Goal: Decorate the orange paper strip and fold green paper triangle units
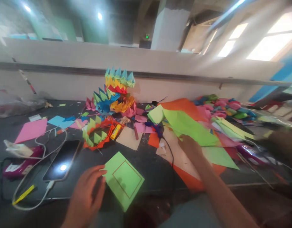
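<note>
Nearest you, your left hand (pixel 88 188) curls its fingers loosely against the left edge of a green card (pixel 124 181); cannot tell whether they pinch or merely touch. Card: smooth, four-cornered, reddish rectangle outlined on it, near corner overhanging the table (pixel 157 177), probably for easy reach. Your right hand (pixel 190 148) meets the near edge of a lime sheet (pixel 190 125), fingertips partly hidden, grip unclear. Thin, gently buckled, it overlaps an orange sheet (pixel 181 106); likely layered to save room. Far, left of centre: spiky folded-paper crowns (pixel 118 83), stacked. Left: glassy phone (pixel 61 161), cabled, presumably charging.
</note>
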`<state>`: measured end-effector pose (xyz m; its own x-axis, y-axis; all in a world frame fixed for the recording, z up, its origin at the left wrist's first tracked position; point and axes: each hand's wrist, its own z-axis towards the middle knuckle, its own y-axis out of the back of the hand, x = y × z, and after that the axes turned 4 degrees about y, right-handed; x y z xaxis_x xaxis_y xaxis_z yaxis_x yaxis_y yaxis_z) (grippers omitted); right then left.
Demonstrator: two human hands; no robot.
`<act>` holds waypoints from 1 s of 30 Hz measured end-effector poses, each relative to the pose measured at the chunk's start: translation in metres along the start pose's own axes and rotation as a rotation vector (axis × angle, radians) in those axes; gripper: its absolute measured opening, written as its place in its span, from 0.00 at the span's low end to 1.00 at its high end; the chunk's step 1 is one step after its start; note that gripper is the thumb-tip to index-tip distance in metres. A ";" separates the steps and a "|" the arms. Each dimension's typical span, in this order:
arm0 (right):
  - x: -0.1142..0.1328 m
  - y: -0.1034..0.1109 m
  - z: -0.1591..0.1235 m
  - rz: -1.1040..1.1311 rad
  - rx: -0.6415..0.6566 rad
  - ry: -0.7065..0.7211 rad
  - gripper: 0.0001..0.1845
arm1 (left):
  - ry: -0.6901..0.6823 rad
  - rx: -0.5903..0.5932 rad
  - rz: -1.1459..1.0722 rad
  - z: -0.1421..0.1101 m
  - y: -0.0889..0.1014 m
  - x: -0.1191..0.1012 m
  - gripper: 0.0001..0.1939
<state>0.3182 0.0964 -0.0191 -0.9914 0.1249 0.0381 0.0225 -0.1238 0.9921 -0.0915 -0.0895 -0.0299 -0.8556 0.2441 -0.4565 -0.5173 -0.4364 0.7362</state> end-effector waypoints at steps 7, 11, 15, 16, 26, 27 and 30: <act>-0.020 0.013 0.008 -0.083 0.066 0.098 0.15 | 0.057 0.356 0.162 0.004 -0.045 0.004 0.22; -0.021 0.016 0.005 -0.137 0.075 0.150 0.16 | 0.137 0.347 0.214 0.012 -0.041 0.010 0.24; -0.018 0.016 0.001 -0.208 0.097 0.189 0.14 | 0.158 0.326 0.242 0.014 -0.043 0.012 0.25; -0.017 0.016 0.001 -0.226 0.098 0.191 0.13 | 0.152 0.324 0.245 0.014 -0.043 0.012 0.25; -0.019 0.036 0.001 -0.365 -0.131 0.080 0.14 | 0.103 0.283 0.280 0.013 -0.042 0.007 0.24; -0.020 0.040 0.002 -0.378 -0.136 0.059 0.14 | 0.102 0.281 0.287 0.013 -0.042 0.007 0.24; -0.024 0.051 0.009 -0.413 -0.163 -0.027 0.16 | 0.093 0.275 0.304 0.013 -0.043 0.007 0.24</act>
<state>0.3443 0.0962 0.0316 -0.9094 0.2220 -0.3517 -0.3971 -0.2118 0.8930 -0.0759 -0.0581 -0.0582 -0.9713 0.0551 -0.2314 -0.2379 -0.2261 0.9446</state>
